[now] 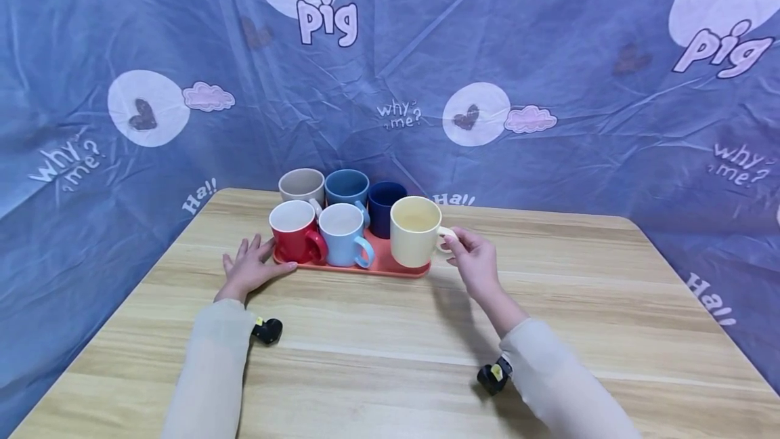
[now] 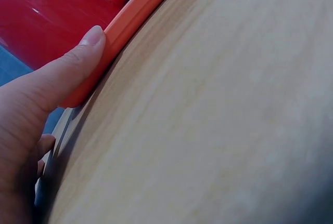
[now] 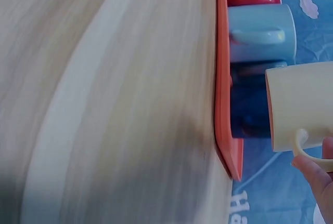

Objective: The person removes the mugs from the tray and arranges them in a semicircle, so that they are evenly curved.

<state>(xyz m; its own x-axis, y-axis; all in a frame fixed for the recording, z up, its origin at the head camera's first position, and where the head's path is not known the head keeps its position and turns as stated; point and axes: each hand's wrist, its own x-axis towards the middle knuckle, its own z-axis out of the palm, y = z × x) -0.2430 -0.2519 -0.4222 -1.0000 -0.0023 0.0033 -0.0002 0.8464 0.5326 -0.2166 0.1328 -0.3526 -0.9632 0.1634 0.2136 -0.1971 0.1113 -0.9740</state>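
My right hand (image 1: 477,264) pinches the handle of a pale yellow mug (image 1: 416,239), held upright over the right end of an orange tray (image 1: 380,271). In the right wrist view, a gap shows between the base of this mug and the tray. My left hand (image 1: 251,269) rests at the tray's front left corner, fingers spread, with the thumb (image 2: 83,60) on the rim beside a red mug (image 1: 292,236). Next to that stands a light blue mug (image 1: 338,242). Behind them are a grey mug (image 1: 300,185), a teal mug (image 1: 346,187) and a navy mug (image 1: 384,212).
The tray lies near the back of a wooden table (image 1: 378,358). A blue printed cloth (image 1: 390,73) hangs behind and around the table. Small black devices are worn on both wrists, the left device (image 1: 268,330) close to the tabletop.
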